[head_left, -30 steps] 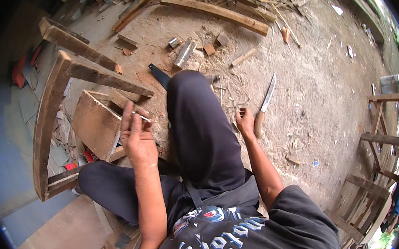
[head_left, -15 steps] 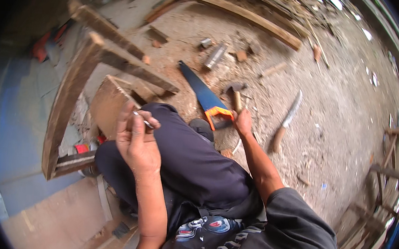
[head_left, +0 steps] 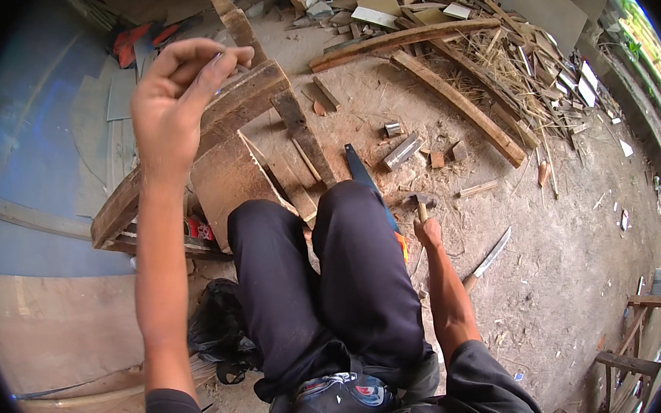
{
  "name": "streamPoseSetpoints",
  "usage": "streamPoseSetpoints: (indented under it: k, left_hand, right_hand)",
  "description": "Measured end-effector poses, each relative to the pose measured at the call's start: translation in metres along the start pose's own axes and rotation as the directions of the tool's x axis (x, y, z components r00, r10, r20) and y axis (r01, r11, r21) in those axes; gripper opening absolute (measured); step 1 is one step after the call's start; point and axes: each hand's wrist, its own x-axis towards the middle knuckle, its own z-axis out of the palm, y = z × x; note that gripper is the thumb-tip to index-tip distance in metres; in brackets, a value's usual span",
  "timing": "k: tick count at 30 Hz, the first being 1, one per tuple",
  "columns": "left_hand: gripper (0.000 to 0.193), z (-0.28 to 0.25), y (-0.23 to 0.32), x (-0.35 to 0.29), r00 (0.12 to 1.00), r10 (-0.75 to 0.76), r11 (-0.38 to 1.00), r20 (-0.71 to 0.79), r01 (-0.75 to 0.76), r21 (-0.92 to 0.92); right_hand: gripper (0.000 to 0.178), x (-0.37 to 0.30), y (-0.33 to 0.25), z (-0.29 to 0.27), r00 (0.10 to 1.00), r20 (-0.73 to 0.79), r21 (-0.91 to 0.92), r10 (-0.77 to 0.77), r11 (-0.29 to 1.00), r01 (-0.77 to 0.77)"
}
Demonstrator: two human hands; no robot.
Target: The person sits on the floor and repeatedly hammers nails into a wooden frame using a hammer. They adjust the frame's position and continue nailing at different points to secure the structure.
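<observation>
My left hand is raised over the wooden frame at the left, its thumb and fingertips pinched together. A small shiny piece seems to be between them, too small to name. In my right hand is the wooden handle of a claw hammer, held low over the ground beside my right knee. A handsaw with a blue blade and orange handle lies partly hidden behind that knee. Sawdust covers a board leaning inside the frame, near my left knee.
A long knife lies to the right of the hammer. Beyond are a metal block, wood offcuts and long timber beams. A black bag sits below my left leg; a wooden rack stands far right.
My left hand has risen and moved left, up over the frame. The frame now stands turned and closer to my knees. My knees have shifted, covering more of the saw. The hammer stays in my right hand.
</observation>
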Motion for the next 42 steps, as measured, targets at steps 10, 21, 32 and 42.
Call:
streamPoseSetpoints:
  k: [10, 21, 32, 42]
  left_hand:
    - [0.015, -0.061, -0.051, 0.073, 0.934, -0.103, 0.936, 0.342, -0.025, 0.35]
    - [0.018, -0.041, -0.066, 0.075, 0.9, -0.03, 0.942, 0.435, -0.12, 0.313]
    - [0.015, -0.051, -0.082, 0.067, 0.894, -0.2, 0.964, 0.401, 0.106, 0.244]
    - [0.015, -0.05, -0.109, 0.051, 0.91, -0.212, 0.966, 0.358, 0.14, 0.216]
  right_hand:
    - [0.039, -0.131, -0.179, -0.2, 0.993, 0.114, 0.637, -0.039, 0.77, -0.043]
    - [0.027, -0.199, -0.21, -0.191, 0.998, -0.019, 0.772, -0.056, 0.634, 0.05]
    - [0.031, -0.212, -0.179, -0.091, 0.921, 0.388, 0.661, -0.021, 0.703, -0.262]
    - [0.03, -0.201, -0.173, -0.082, 0.93, 0.368, 0.624, 0.01, 0.739, -0.255]
